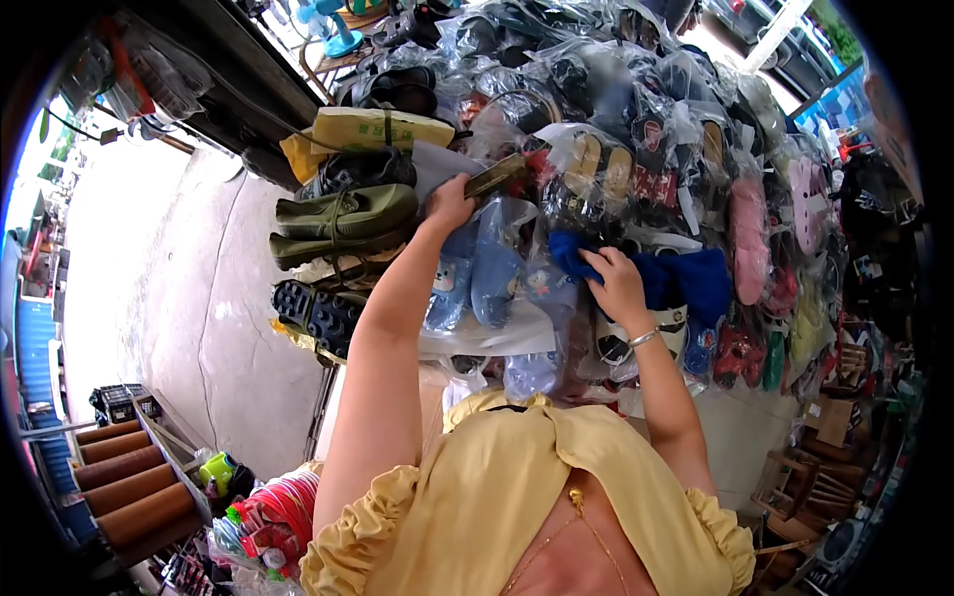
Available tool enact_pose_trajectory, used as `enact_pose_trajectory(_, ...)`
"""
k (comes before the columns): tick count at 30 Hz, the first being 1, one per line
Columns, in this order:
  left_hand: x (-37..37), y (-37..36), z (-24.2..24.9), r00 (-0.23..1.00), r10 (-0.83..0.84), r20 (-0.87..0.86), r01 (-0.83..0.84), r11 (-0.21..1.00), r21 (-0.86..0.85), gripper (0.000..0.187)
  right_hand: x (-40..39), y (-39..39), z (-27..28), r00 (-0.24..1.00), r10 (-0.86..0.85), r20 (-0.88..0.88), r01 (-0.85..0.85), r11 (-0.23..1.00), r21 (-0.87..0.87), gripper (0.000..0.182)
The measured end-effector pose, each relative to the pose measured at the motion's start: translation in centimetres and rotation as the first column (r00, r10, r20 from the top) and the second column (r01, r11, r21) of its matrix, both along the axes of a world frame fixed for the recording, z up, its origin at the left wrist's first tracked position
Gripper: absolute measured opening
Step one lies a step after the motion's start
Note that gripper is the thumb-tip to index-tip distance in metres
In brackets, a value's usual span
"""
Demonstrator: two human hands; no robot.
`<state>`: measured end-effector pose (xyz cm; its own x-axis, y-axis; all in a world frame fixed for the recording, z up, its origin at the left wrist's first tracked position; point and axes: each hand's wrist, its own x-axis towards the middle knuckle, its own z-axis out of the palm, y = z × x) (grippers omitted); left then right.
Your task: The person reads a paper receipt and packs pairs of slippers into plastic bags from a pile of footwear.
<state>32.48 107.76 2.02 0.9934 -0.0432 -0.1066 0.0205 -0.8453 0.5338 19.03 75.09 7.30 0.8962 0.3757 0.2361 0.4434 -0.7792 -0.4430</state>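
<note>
My left hand (453,205) is closed round the near end of a flat, brown bar-shaped thing (497,176), whose exact kind I cannot make out. Just below it lie light-blue slippers (491,273) in clear plastic. My right hand (618,285), with a bangle at the wrist, has its fingers bent on a bunched blue cloth (686,281). That cloth stretches to the right across bagged footwear. Above it are bagged slippers with tan insoles (599,164). Left of my left hand sit olive-green shoes (348,221) tied together.
Bagged footwear covers the stall, with pink slippers (749,238) at right. A yellow package (383,130) and black cleated soles (316,316) edge its left side. Brown rolls (139,477) stand at lower left beside the concrete floor (214,298). A small blue fan (341,35) stands behind.
</note>
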Motion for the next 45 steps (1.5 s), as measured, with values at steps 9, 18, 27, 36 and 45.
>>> enact_pose_trajectory(9,-2.0,4.9,15.4,0.966,0.257,-0.005,-0.134,0.487,-0.863,0.049,-0.3,0.6,-0.1,0.998,-0.051,0.03,0.052,0.998,-0.039,0.051)
enact_pose_trajectory(18,-6.5,26.7,9.5,0.94,0.334,-0.068,-0.316,0.779,-0.541,0.041,-0.3,1.1,0.2,0.997,-0.079,0.016,0.079,0.996,-0.027,0.049)
enact_pose_trajectory(27,-2.1,8.3,13.4,0.876,-0.173,0.451,0.175,0.984,0.038,0.036,-0.5,1.3,0.2,0.993,-0.11,0.04,0.111,0.993,-0.048,0.051)
enact_pose_trajectory(36,6.6,2.7,6.3,0.9,-0.399,0.174,0.294,0.852,0.434,0.016,-1.1,1.1,-0.1,0.991,-0.127,0.032,0.128,0.991,-0.025,0.055)
enact_pose_trajectory(45,2.7,2.8,18.5,0.897,0.134,0.422,0.129,0.833,-0.538,0.021,0.3,4.3,2.7,0.981,-0.151,0.118,0.093,0.913,0.397,0.065)
